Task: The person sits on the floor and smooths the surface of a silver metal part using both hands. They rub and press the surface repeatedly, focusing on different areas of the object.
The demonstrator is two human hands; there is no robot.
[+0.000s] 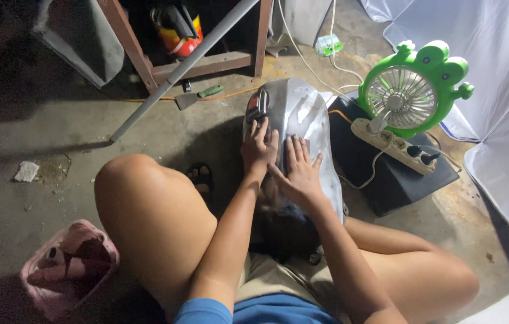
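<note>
A bare silver metal motorcycle fuel tank stands on the concrete floor between my knees, its far end carrying a dark red-edged fitting. My left hand rests on the tank's left side, fingers curled against the metal; whether it holds anything is hidden. Flat on the tank's top beside it lies my right hand, fingers spread. The two hands touch at the thumbs.
A green frog-shaped fan and a white power strip sit on a black box to the right. A pink basket lies at lower left. A grey pipe leans against a wooden frame. White sheeting hangs at right.
</note>
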